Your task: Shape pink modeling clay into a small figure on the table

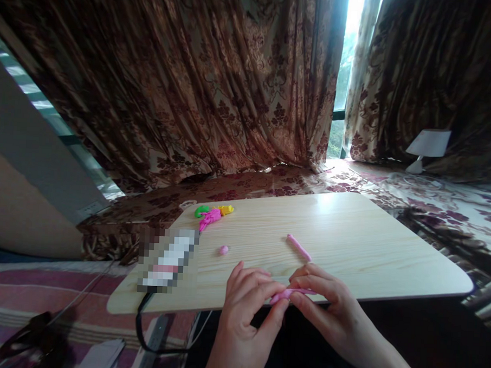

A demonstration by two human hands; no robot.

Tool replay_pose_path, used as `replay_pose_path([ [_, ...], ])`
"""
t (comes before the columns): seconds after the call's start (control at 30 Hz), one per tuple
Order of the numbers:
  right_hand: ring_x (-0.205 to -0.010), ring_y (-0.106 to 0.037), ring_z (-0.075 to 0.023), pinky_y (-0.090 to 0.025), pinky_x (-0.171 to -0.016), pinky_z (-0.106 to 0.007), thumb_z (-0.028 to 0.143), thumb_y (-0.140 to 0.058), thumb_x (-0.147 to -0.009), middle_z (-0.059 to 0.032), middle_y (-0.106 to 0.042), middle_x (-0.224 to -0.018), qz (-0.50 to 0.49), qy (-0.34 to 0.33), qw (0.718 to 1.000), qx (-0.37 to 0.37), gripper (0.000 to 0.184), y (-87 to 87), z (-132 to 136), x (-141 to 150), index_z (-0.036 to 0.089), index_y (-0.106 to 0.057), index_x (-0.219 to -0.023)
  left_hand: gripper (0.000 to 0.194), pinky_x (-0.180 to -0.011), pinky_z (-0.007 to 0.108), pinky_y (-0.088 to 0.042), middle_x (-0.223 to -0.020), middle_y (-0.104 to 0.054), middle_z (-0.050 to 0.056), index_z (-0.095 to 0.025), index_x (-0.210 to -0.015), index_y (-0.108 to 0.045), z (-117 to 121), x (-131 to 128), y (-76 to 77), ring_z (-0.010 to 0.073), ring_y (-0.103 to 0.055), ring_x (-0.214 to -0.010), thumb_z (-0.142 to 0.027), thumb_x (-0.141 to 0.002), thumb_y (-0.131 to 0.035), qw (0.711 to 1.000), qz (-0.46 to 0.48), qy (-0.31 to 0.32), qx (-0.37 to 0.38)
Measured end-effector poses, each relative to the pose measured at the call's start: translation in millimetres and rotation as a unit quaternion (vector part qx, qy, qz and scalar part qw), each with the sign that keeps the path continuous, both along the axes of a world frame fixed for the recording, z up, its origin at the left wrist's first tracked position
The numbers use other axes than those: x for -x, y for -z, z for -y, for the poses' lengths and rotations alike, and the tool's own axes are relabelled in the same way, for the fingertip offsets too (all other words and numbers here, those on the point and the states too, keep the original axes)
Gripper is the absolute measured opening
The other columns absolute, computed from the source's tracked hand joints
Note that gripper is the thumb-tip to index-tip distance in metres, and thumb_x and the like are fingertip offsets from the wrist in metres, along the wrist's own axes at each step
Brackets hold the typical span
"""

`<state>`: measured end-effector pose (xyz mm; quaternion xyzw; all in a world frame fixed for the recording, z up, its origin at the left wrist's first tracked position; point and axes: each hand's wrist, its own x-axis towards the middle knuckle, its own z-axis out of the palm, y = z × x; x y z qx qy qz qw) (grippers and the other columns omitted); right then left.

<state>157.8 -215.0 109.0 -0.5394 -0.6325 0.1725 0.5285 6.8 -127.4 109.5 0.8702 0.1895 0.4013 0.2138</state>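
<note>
Between the fingertips of both hands, at the table's near edge, is a piece of pink modelling clay, stretched and flattened. My left hand pinches one end with thumb and index finger, its other fingers lifted. My right hand grips the other part of the same piece between thumb and fingers. Just beyond my right fingertips, a rolled pink clay stick lies on the wooden table. A small pink clay ball rests to the left, apart from both hands.
Green, magenta and yellow pieces sit at the table's far left. A pixelated object with a black cable lies at the left edge. Patterned curtains hang behind; a white lamp stands far right.
</note>
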Motion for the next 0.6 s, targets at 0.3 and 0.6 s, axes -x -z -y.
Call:
replay_pose_path([
  [0.3,-0.078,-0.058,-0.0175,-0.047,-0.072,-0.029,0.011,-0.055,-0.085,-0.0027,-0.06,-0.081,0.005,0.005,1.0,-0.015,0.012,1.3,0.2,1.6,0.02,-0.062,-0.087,0.011,-0.104,0.044,-0.026,-0.076,-0.061,0.002,-0.021,-0.08,-0.06,5.5,-0.4,-4.2,0.0194,-0.056,-0.085,-0.013,-0.08,-0.053,1.0,0.001,-0.002,0.004],
  [0.6,-0.08,-0.059,-0.0186,-0.047,-0.075,-0.032,0.01,-0.056,-0.084,-0.0036,-0.062,-0.084,-0.023,0.042,0.997,-0.058,0.012,5.4,0.9,2.3,0.02,-0.06,-0.09,0.012,-0.099,0.036,-0.034,-0.08,-0.064,0.001,-0.022,-0.084,-0.066,4.3,-2.0,7.0,0.0176,-0.058,-0.083,-0.017,-0.082,-0.055,0.989,0.044,0.01,0.144],
])
